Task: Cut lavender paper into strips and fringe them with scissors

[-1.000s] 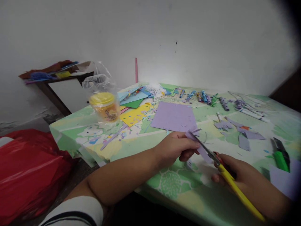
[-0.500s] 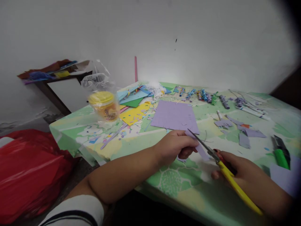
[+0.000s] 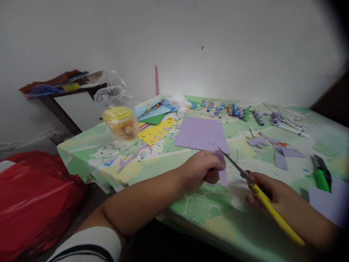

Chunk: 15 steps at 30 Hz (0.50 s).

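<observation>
My left hand (image 3: 203, 169) pinches a narrow strip of purple paper (image 3: 223, 174), which hangs down past the fingers. In my right hand (image 3: 269, 193) is a pair of scissors (image 3: 263, 200) with yellow and red handles. The blades look nearly closed, and their tip lies close beside the top of the strip; whether it touches the paper I cannot tell. Just beyond my left hand a larger purple sheet (image 3: 201, 133) lies flat on the patterned tablecloth (image 3: 174, 196).
Purple scraps (image 3: 280, 160) and a green-handled cutter (image 3: 322, 176) lie to the right. Small curled paper rolls (image 3: 234, 110) line the back. At left stand coloured sheets (image 3: 154, 118) and a bagged tub (image 3: 120, 123) with a yellow lid. A red plastic bag (image 3: 35, 203) sits beside the table.
The purple strip has swung from slanting across the blades to hanging straight down. My left hand has turned slightly and shifted left, leaving the strip clear of most of the blades.
</observation>
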Each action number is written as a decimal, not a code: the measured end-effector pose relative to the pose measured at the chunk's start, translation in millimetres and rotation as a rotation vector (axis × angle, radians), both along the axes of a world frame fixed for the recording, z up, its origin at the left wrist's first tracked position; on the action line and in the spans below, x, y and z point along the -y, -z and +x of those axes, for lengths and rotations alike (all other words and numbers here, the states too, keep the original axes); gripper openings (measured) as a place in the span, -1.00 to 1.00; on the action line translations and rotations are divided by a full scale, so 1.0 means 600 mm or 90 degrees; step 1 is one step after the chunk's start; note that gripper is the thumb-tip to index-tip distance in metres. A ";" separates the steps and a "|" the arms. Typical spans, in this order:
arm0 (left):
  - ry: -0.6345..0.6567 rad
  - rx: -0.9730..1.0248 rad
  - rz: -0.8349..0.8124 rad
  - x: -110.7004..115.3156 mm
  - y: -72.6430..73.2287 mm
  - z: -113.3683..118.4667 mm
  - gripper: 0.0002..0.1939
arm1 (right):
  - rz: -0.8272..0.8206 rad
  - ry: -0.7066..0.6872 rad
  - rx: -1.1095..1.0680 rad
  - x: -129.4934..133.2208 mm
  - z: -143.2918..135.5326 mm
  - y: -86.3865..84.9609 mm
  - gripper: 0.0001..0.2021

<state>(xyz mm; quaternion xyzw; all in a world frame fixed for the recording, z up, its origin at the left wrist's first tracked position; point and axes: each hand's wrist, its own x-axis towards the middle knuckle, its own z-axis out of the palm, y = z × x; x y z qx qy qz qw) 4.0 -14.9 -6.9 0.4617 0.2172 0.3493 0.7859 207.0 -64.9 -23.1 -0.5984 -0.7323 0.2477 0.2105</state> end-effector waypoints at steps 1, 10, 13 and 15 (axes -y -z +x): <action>-0.001 -0.004 0.006 0.000 0.000 0.000 -0.73 | 0.003 -0.008 0.001 0.000 0.001 0.001 -0.71; 0.004 0.011 0.031 -0.001 0.006 0.001 -0.70 | 0.009 -0.036 -0.013 0.008 -0.002 0.001 -0.81; 0.004 0.020 0.038 -0.001 0.007 0.001 -0.69 | 0.008 -0.033 -0.035 0.008 -0.003 0.001 -0.79; -0.016 0.019 0.044 0.000 0.006 0.001 -0.66 | 0.011 -0.025 -0.043 0.006 -0.003 0.003 -0.75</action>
